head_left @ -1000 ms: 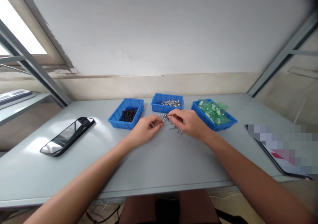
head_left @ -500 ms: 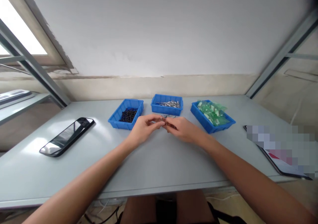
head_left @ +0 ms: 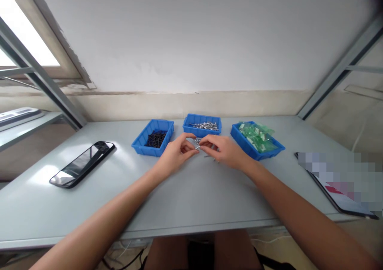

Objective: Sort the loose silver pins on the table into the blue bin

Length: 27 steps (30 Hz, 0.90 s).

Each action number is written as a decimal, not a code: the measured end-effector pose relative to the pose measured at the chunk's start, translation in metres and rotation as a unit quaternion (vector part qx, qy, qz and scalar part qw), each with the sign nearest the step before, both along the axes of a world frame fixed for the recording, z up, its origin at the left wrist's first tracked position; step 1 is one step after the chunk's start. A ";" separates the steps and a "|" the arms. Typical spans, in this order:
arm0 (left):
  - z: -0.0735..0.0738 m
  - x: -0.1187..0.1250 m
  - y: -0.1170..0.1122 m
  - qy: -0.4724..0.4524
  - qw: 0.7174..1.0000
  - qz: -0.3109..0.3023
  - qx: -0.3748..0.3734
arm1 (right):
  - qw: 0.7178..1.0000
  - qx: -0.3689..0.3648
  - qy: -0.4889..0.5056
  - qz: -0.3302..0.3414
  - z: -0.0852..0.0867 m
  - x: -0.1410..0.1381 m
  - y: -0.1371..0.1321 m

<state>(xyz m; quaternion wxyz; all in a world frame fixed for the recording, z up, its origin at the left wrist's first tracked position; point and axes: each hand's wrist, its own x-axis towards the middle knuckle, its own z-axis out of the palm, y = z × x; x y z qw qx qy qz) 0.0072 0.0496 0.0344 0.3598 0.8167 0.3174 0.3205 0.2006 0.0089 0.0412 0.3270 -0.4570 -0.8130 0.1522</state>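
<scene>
My left hand [head_left: 175, 153] and my right hand [head_left: 226, 151] meet over the middle of the table, with their fingertips close together. Between them is a thin silver screw-like piece [head_left: 198, 147], pinched at its right end by my right thumb and fingers. Its left end rests at my left thumb and a bent finger, while the left index finger arches above. More thin silver pieces [head_left: 214, 157] stick out below my right palm; whether they are held or lie on the table, I cannot tell. Behind my fingers, further silver pieces [head_left: 197, 140] are partly hidden.
A blue bin of dark screws [head_left: 156, 139] stands at left, a blue bin of silver screw-like pieces [head_left: 206, 126] at centre back. On the right, another blue bin [head_left: 257, 155] holds green plastic packets [head_left: 256, 135]. A black phone-like device [head_left: 82, 164] and a tablet-like screen [head_left: 335, 190] lie at the sides.
My hands have moved slightly apart, the right one to the right, and the silver piece between the fingertips now shows. Silver pieces below my right palm have come into view.
</scene>
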 end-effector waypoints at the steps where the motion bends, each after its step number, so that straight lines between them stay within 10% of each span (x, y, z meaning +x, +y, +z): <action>1: 0.000 0.000 0.000 0.008 1.000 -0.002 0.003 | 1.000 -0.003 -0.005 0.004 0.000 0.000 0.000; 11: -0.007 -0.004 0.004 0.132 0.987 0.003 0.096 | 0.960 0.112 0.017 -0.256 -0.018 0.025 0.027; 27: -0.007 -0.005 0.002 0.236 0.958 -0.071 0.146 | 0.946 -0.034 -0.225 -0.231 -0.020 0.030 0.021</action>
